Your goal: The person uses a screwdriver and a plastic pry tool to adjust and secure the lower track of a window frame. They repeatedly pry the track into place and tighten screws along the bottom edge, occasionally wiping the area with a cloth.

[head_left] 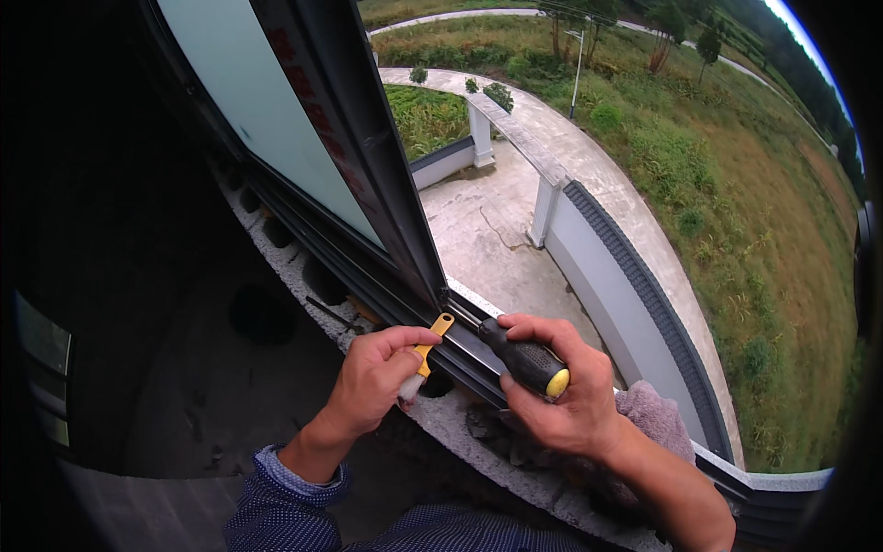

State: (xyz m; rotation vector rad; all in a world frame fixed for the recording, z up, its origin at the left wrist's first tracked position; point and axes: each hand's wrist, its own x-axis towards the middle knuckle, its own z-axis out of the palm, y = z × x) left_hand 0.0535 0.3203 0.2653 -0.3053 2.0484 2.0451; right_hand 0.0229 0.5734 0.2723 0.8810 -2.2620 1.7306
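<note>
My left hand is closed around a small brush with a yellow handle; its pale bristles stick out below my fingers. In my right hand is a screwdriver with a black grip and a yellow end cap. Its shaft points up and left, toward the bottom corner of the dark sliding window sash. Both hands are over the dark metal window track. Where exactly the screwdriver's tip rests is hard to make out.
A bunched greyish-pink towel lies on the sill beside my right forearm. Rough hollow blocks form the ledge under the track. On it lies a thin dark rod. Beyond the open window, far below, are a paved yard and a wall.
</note>
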